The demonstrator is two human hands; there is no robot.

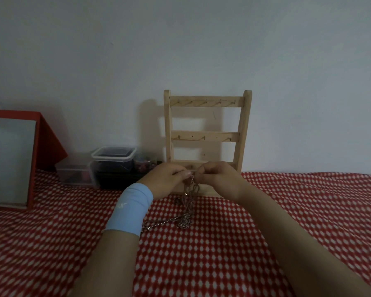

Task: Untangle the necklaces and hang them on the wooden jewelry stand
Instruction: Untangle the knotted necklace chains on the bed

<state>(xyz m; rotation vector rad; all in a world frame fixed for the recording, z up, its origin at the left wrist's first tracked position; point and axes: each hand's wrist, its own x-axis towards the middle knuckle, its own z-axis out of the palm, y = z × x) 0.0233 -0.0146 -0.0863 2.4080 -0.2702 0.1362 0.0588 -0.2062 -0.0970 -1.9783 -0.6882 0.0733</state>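
Observation:
A wooden jewelry stand with three rails of small hooks leans against the wall; no necklace hangs on it. In front of its base, my left hand and my right hand meet, each pinching the top of a tangle of silvery necklaces. The chains hang from my fingertips and pile on the red-and-white cloth. One strand trails left towards a clasp beside my left wrist, which wears a light blue band.
Clear plastic containers with dark contents stand left of the stand, by the wall. A red-framed board leans at the far left. The cloth spreads wide to the right and towards me.

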